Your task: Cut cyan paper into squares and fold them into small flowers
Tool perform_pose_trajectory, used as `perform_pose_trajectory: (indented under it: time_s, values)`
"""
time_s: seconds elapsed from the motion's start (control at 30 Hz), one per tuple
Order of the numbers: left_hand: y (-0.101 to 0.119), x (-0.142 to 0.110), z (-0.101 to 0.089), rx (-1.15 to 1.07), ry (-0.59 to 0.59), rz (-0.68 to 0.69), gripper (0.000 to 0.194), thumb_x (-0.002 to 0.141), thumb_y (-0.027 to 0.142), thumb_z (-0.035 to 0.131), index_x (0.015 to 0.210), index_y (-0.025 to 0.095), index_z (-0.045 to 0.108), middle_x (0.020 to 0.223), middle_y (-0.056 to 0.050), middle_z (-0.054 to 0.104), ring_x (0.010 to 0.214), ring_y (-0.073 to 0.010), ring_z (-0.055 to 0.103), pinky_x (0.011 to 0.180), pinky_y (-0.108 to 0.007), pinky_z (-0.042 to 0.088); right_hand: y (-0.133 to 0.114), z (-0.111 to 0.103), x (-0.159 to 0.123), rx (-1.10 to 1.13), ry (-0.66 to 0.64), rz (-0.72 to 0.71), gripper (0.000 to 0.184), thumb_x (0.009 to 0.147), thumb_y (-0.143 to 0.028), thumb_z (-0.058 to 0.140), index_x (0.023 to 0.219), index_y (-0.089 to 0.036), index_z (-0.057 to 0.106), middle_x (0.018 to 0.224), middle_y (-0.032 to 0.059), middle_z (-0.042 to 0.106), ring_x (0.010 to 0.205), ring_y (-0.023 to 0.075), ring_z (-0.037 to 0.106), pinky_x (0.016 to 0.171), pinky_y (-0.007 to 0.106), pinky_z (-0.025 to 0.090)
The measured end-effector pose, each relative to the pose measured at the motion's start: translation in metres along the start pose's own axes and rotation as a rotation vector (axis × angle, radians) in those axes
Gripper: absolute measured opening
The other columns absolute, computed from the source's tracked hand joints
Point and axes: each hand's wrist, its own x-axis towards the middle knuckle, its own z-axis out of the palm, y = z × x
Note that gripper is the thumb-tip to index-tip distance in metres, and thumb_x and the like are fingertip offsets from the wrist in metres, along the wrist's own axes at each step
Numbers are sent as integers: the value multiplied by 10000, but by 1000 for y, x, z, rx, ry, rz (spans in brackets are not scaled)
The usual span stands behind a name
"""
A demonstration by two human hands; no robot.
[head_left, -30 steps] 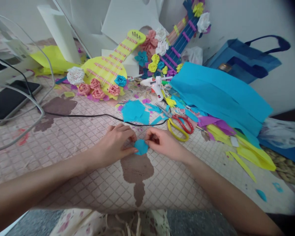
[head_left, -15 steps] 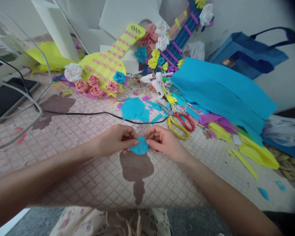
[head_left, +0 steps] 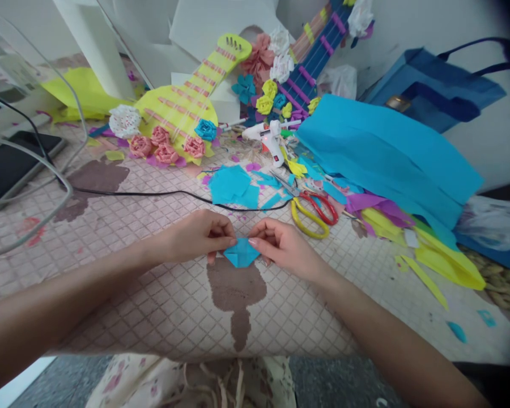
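Observation:
A small piece of blue paper [head_left: 241,255] with creases is held between both hands, above the quilted table cover. My left hand [head_left: 204,235] pinches its upper left edge between thumb and fingers. At the upper right edge, my right hand [head_left: 280,241] grips it the same way. Just beyond the hands lies a loose stack of blue paper pieces [head_left: 233,186]. Scissors [head_left: 309,214] with one yellow and one red handle rest to the right of that stack, blades pointing away to the left.
A white glue gun [head_left: 271,139] stands behind the scissors. A yellow paper guitar [head_left: 178,107] with paper roses is at the back. Large blue paper sheets [head_left: 386,153] cover the right side. A black cable [head_left: 153,194] crosses the table, and a phone [head_left: 17,161] lies left.
The top edge of the blue paper now looks folded down flat, and the piece appears wider. Both hands have shifted only slightly. The view has tilted a little.

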Motion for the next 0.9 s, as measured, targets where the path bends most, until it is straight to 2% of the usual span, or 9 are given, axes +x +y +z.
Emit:
perform_pose_trajectory:
  time_s: [0.17,0.27,0.37,0.5,0.63,0.73,0.9]
  values:
    - [1,0,1,8,9,-2,195,793,378,574,739,191,582,540,43,586,445,-105,572,433,-192,409,0,2,0,-76,13,-25,111,827,-250,565,756,-177,522,602,-51,514,433,53,470,402,183,365]
    - [0,0,0,-13,-29,-9,227,798,408,581,872,194,579,617,31,648,451,-110,587,438,-198,428,1,2,1,-82,47,-35,111,831,-241,556,749,-180,513,586,-57,499,426,55,465,406,187,365]
    - [-3,0,-1,-51,-76,-33,284,764,389,629,951,190,548,699,11,691,484,-120,609,461,-209,470,2,1,0,-67,41,-31,109,840,-270,552,786,-183,513,593,-57,501,433,60,472,409,190,364]
    - [-5,1,0,-62,-55,-53,246,758,347,632,919,186,537,696,8,694,486,-120,612,457,-206,482,5,-1,-1,-59,-25,-12,158,799,-253,605,908,-198,504,686,-40,548,522,84,535,465,208,424]
    - [-5,0,1,-74,-36,-57,231,750,325,641,907,190,538,673,19,693,448,-106,594,441,-197,470,7,-1,-2,-144,-3,-29,170,793,-224,593,931,-206,496,714,-29,561,550,97,543,483,222,418]
    - [-3,-1,0,-98,-26,-65,237,746,316,655,908,186,541,674,16,695,436,-95,588,413,-175,429,4,-1,-6,-270,40,-121,190,801,-216,586,963,-209,487,778,-19,570,554,84,509,526,232,418]
    - [1,-1,-6,-247,-31,-117,297,729,341,694,915,171,538,683,-2,699,413,-78,560,351,-151,308,2,1,-12,-577,112,-457,195,782,-149,584,942,-214,494,974,29,514,660,98,482,578,244,417]
